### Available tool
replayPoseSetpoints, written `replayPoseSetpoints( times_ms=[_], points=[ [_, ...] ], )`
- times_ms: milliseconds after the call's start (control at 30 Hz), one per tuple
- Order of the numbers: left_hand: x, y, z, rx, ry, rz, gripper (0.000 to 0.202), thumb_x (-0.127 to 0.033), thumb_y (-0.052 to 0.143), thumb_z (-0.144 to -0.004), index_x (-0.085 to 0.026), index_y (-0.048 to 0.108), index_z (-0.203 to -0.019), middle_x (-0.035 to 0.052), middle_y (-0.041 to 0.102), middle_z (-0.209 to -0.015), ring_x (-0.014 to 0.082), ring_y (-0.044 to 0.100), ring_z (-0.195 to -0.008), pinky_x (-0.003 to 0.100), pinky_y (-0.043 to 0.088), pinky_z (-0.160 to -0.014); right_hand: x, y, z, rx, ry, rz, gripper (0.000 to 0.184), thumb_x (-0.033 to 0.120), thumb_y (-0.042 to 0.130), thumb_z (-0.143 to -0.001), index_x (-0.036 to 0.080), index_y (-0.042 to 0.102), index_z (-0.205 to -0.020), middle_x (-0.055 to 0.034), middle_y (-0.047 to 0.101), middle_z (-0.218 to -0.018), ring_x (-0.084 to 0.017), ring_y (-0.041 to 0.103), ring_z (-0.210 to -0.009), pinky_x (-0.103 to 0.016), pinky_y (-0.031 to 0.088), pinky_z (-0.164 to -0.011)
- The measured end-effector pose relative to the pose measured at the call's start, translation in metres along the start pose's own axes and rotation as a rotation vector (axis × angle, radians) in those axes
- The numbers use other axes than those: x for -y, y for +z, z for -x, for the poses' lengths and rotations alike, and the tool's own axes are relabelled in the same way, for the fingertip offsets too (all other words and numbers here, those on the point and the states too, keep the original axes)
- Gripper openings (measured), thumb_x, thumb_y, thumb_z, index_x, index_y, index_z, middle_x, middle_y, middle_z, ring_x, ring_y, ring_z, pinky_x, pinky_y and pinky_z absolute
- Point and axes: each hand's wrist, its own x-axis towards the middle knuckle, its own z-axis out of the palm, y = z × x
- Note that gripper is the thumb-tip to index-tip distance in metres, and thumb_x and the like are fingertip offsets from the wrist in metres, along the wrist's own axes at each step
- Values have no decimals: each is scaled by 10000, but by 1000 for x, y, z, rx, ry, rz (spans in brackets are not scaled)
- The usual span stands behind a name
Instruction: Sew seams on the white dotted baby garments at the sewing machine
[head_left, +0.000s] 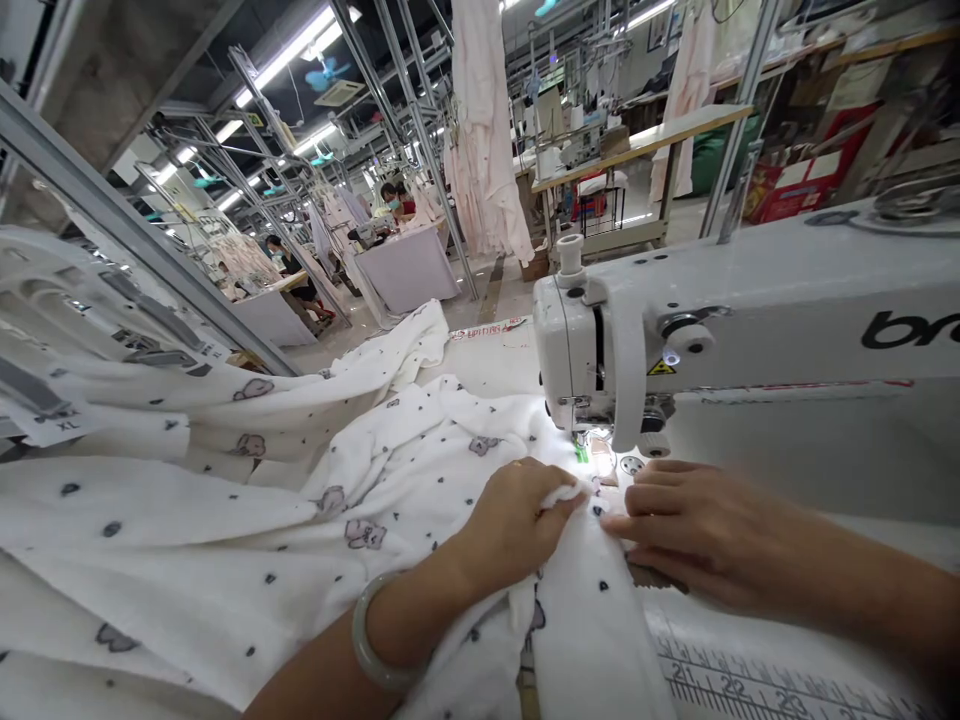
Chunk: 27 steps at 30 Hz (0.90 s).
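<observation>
1. my left hand [517, 520] pinches a fold of white cloth [225, 560], fingers curled shut, beside the sewing machine [750, 310].
2. my right hand [690, 530] lies flat, fingers straight, pressing the cloth, gripping nothing.
3. seam-feeding stage, i judge; steady, even guiding needed.

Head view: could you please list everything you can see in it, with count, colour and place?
sewing machine: one, white, right, on the table
table: one, white, bottom right, ruler printed along its edge
fabric: one heap, white with small grey prints, left and centre, reaching under the machine's head
size label: one, white, marked XL, far left
hanging garments: several, pale pink, top centre
seated people: at least two, background, left of centre
ceiling lights: several strips, white, top left
bangle: one, pale grey, left wrist
left hand: one, pinching a fabric fold by the needle
right hand: one, flat, fingertips on the fabric edge
</observation>
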Motion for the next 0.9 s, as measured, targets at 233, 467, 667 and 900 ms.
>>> replayPoseSetpoints(
  times_ms=[233, 467, 667, 900],
  points=[
    [7, 6, 5, 42, 403, -283, 178, -130, 593, -913, -155, 765, -954, 77, 735, -986, 224, 615, -956, 370, 500, -935, 4, 0, -4, 67, 68, -81, 257, 308, 445, -1117, 235, 684, -1059, -27, 636, -886, -224, 557, -812, -380, 368, -756],
    [5, 3, 2, 68, 289, -106, 172, -179, 613, -967, -163, 783, -951, 62, 743, -974, 209, 622, -937, 374, 483, -937, 5, -2, -4, 66, 68, -88, 286, 320, 437, -1119, 236, 699, -1041, -23, 637, -858, -225, 566, -808, -377, 364, -735],
    [3, 2, -2, 116, 179, -3, 138, -234, 684, -976, -190, 790, -900, 39, 741, -949, 197, 643, -942, 384, 465, -963, 7, -6, -5, 105, 96, -121, 297, 354, 476, -1114, 239, 684, -935, -17, 631, -828, -211, 579, -813, -365, 366, -746],
    [-4, 9, 17, 82, 420, -524, 225, -145, 568, -1001, -143, 710, -1175, 98, 707, -1182, 260, 631, -1092, 447, 479, -1036, 1, -6, -1, -94, 53, 36, 268, 277, 458, -1112, 231, 721, -1108, -14, 684, -825, -203, 599, -759, -367, 416, -784]
  ],
)
